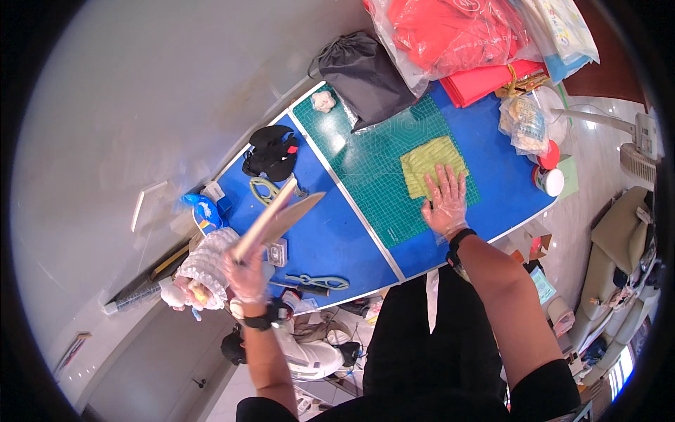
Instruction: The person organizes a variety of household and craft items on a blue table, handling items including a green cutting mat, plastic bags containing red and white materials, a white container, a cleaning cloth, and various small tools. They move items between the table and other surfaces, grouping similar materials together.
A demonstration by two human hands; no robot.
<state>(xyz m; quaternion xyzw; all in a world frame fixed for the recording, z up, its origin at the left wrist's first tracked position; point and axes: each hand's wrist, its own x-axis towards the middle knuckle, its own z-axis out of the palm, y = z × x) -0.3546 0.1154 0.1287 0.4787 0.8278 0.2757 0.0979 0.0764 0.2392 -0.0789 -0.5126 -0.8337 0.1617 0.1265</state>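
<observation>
My right hand (447, 203), in a clear plastic glove, lies flat with fingers spread on a folded yellow-green cloth (430, 158). The cloth rests on a green cutting mat (369, 198) on the blue tabletop. At the left, my gloved left hand (247, 277) is raised above the table, closed around a pale, flat board-like item (269, 216); motion blur hides its exact kind. A brownish flat piece (298, 213) angles out beside it, and I cannot tell whether the two are joined.
Black fabric items (271, 153) and green-handled scissors (262, 191) lie at the table's far left. Another light-green handled tool (321, 281) is by the near edge. A dark drawstring bag (364, 74), red plastic-wrapped goods (453, 37) and a white-lidded jar (548, 181) stand farther back and right.
</observation>
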